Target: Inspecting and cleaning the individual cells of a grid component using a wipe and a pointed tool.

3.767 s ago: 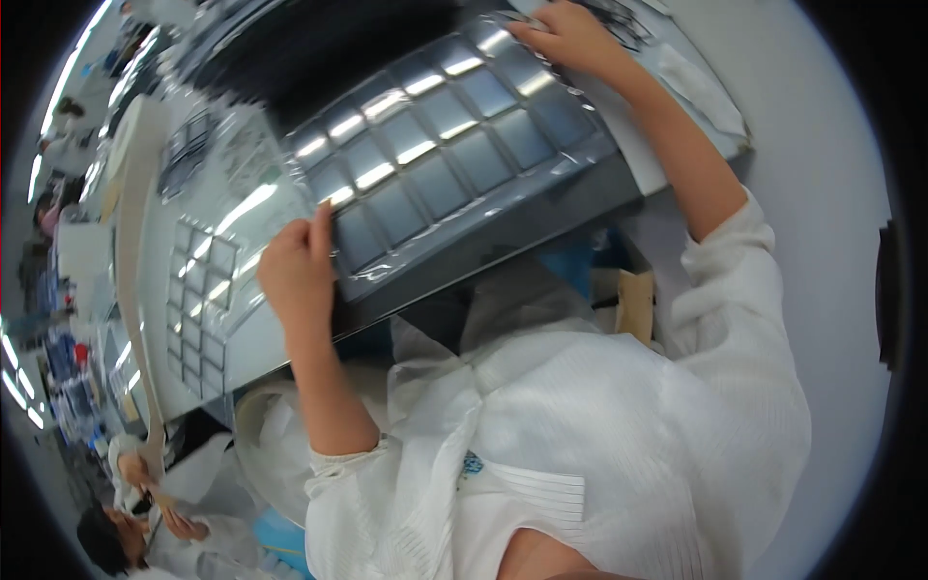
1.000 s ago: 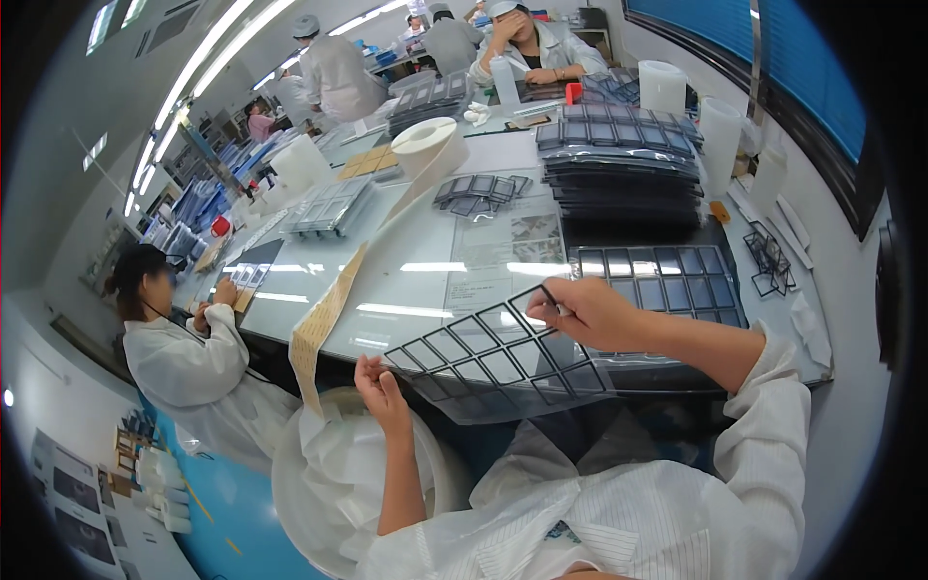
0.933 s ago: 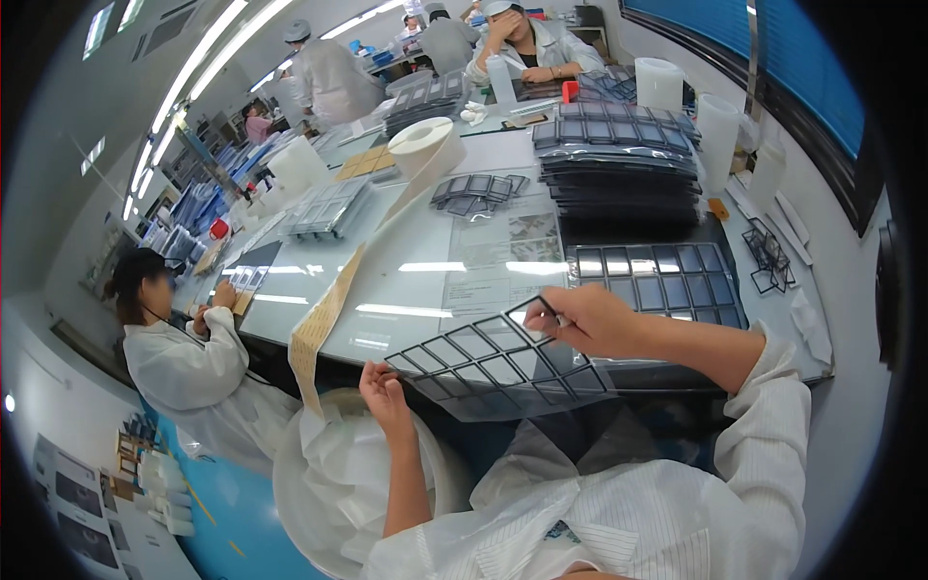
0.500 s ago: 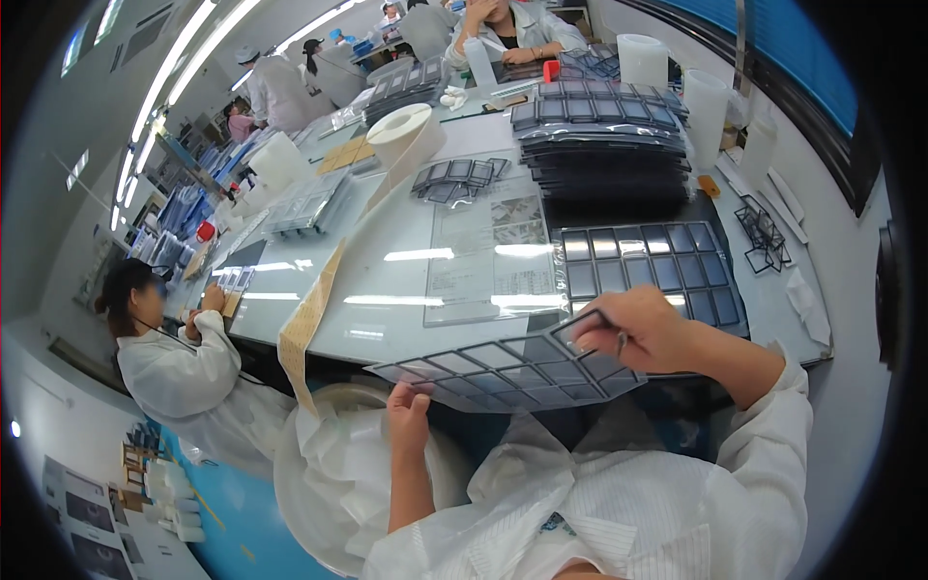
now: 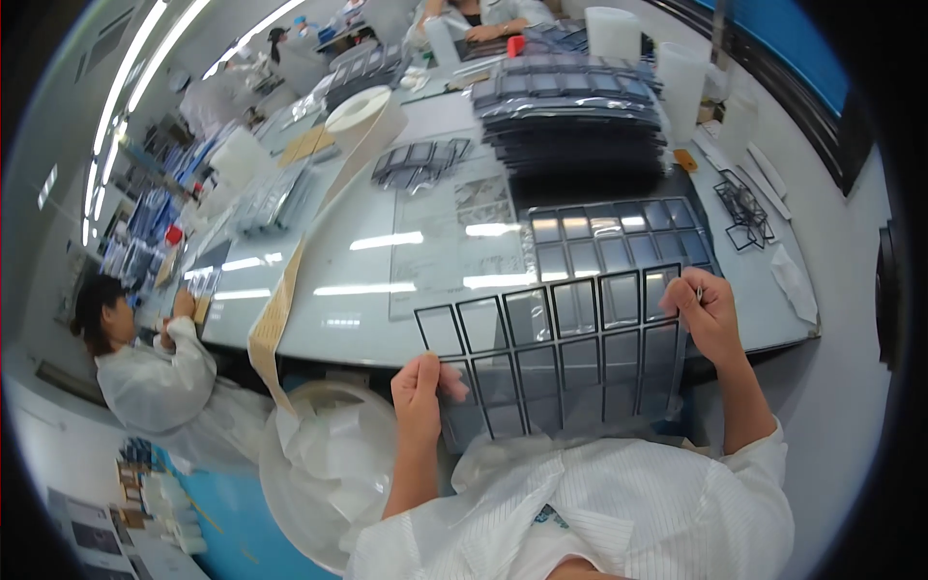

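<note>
Between my two hands is a clear plastic sheet (image 5: 527,319) printed or set with rows of black rectangular frames, raised over the table's front edge. My left hand (image 5: 420,389) is closed on its left edge. Fingers of my right hand (image 5: 704,307) pinch its upper right corner; a small dark metallic item, too small to name, shows by those fingers. Behind the held sheet, another framed sheet (image 5: 619,228) lies flat on the table. Farther back rises a tall stack of similar sheets (image 5: 580,126).
A white bin (image 5: 290,503) with crumpled white liner paper stands below the table at left. A paper tape roll (image 5: 360,108) trails its strip over the table (image 5: 367,327). Loose black frames (image 5: 742,208) lie at right. A co-worker (image 5: 145,358) sits at left; another person sits across.
My right hand has moved right and slightly up, and my left has risen a little. The sheet, tilted nearly flat before, now faces more upright and is spread wider between my hands.
</note>
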`<move>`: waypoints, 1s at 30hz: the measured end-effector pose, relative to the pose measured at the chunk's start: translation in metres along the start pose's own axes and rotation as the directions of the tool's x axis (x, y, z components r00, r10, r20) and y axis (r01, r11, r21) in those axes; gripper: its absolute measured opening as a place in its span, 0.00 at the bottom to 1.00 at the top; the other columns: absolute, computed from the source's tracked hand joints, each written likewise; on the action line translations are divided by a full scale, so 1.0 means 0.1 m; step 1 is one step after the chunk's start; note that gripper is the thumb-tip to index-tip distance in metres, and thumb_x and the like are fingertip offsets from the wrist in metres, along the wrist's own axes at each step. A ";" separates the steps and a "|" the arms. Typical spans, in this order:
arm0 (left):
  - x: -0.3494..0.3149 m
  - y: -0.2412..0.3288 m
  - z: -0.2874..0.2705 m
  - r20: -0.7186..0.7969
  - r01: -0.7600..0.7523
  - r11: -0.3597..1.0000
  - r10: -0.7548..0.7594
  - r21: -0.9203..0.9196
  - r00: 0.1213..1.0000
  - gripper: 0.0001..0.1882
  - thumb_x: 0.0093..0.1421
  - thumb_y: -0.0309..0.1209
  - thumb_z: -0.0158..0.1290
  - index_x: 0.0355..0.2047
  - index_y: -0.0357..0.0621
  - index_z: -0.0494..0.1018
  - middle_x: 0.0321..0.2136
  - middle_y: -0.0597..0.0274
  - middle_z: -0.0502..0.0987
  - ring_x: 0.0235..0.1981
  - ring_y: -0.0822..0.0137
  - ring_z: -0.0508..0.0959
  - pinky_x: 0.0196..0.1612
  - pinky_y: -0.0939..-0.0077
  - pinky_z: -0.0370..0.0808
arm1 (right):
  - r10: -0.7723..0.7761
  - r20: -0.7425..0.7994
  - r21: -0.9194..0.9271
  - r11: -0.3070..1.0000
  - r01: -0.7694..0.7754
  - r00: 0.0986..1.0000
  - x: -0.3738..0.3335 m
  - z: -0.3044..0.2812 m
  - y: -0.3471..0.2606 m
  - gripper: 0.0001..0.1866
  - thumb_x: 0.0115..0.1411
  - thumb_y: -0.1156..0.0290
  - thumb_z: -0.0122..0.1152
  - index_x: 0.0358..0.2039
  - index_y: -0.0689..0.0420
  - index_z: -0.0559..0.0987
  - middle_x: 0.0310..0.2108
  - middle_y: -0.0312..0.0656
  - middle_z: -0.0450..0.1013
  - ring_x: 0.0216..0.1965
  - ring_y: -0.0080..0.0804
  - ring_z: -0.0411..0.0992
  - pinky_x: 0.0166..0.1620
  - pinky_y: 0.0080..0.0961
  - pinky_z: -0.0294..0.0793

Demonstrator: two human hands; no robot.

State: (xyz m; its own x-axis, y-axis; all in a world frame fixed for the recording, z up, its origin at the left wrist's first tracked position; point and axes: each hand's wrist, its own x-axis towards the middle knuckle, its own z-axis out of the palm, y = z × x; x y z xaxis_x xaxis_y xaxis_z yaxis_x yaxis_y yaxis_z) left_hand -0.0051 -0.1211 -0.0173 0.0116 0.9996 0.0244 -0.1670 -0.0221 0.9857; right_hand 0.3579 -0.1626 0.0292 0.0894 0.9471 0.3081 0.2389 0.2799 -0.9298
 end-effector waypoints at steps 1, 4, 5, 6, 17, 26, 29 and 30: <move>-0.01 -0.01 0.03 0.006 0.014 0.999 -0.014 0.030 1.000 0.21 0.69 0.39 0.46 0.21 0.42 0.70 0.16 0.65 0.73 0.14 0.77 0.70 0.17 0.85 0.63 | 0.059 -0.019 0.075 0.995 -0.058 0.998 -0.04 -0.02 0.04 0.18 0.67 0.62 0.54 0.26 0.63 0.75 0.22 0.34 0.70 0.23 0.17 0.69 0.23 0.14 0.70; 0.03 -0.02 0.14 -0.009 0.013 1.000 -0.013 0.022 1.000 0.21 0.69 0.38 0.46 0.19 0.43 0.71 0.12 0.68 0.70 0.11 0.80 0.65 0.14 0.86 0.58 | 0.138 -0.088 0.077 0.988 -0.131 0.987 -0.07 -0.06 0.01 0.18 0.67 0.61 0.55 0.25 0.61 0.75 0.19 0.32 0.68 0.18 0.15 0.66 0.20 0.14 0.69; 0.05 -0.03 0.17 -0.014 0.035 0.999 -0.035 0.020 0.999 0.21 0.69 0.39 0.46 0.19 0.43 0.71 0.11 0.69 0.69 0.10 0.81 0.64 0.14 0.85 0.57 | 0.176 -0.085 0.088 0.982 -0.169 0.981 -0.07 -0.08 0.01 0.19 0.67 0.60 0.55 0.24 0.61 0.76 0.18 0.32 0.68 0.16 0.14 0.64 0.20 0.14 0.69; 0.06 -0.01 0.21 0.000 0.043 0.999 -0.043 0.020 0.999 0.22 0.69 0.39 0.46 0.19 0.42 0.71 0.11 0.69 0.68 0.10 0.80 0.64 0.14 0.86 0.56 | 0.170 -0.092 0.090 0.983 -0.162 0.981 -0.08 -0.10 0.03 0.19 0.67 0.60 0.55 0.24 0.61 0.76 0.18 0.32 0.68 0.16 0.14 0.64 0.20 0.14 0.69; 0.07 -0.04 0.22 0.052 -0.039 0.994 0.033 0.103 0.998 0.22 0.70 0.39 0.45 0.21 0.40 0.72 0.11 0.66 0.70 0.09 0.78 0.66 0.14 0.86 0.58 | 0.193 -0.070 0.072 0.979 -0.188 0.979 -0.14 -0.21 0.08 0.20 0.68 0.59 0.53 0.23 0.59 0.76 0.16 0.30 0.67 0.14 0.11 0.60 0.20 0.12 0.65; -0.08 0.03 0.38 0.078 0.240 0.957 -0.254 0.162 0.964 0.23 0.69 0.41 0.45 0.21 0.40 0.73 0.08 0.65 0.68 0.06 0.77 0.65 0.11 0.85 0.58 | 0.312 -0.211 0.036 0.950 -0.312 0.926 -0.37 -0.29 0.16 0.20 0.67 0.59 0.54 0.20 0.56 0.73 0.13 0.27 0.64 0.12 0.11 0.58 0.17 0.11 0.60; -0.19 0.01 0.39 0.119 0.250 0.957 -0.268 0.148 0.956 0.23 0.70 0.42 0.44 0.23 0.40 0.73 0.08 0.64 0.68 0.05 0.76 0.64 0.10 0.84 0.58 | 0.329 -0.272 0.018 0.941 -0.337 0.904 -0.44 -0.30 0.12 0.20 0.67 0.57 0.54 0.20 0.55 0.73 0.13 0.27 0.63 0.13 0.11 0.58 0.17 0.12 0.55; -0.21 -0.01 0.40 0.140 0.249 0.959 -0.268 0.137 0.953 0.23 0.70 0.42 0.43 0.23 0.39 0.72 0.08 0.64 0.68 0.06 0.76 0.64 0.10 0.84 0.58 | 0.354 -0.293 0.003 0.929 -0.369 0.888 -0.46 -0.30 0.11 0.21 0.67 0.56 0.53 0.20 0.54 0.73 0.14 0.26 0.63 0.13 0.10 0.57 0.18 0.12 0.54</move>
State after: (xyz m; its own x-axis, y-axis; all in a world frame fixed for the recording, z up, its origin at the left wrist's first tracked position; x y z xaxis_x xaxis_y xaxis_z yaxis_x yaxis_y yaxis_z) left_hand 0.0343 -0.1432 -0.0121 0.1940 0.9567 -0.2171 -0.0223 0.2255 0.9740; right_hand 0.3859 -0.2074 0.0107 0.4475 0.8943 0.0035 0.1859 -0.0891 -0.9785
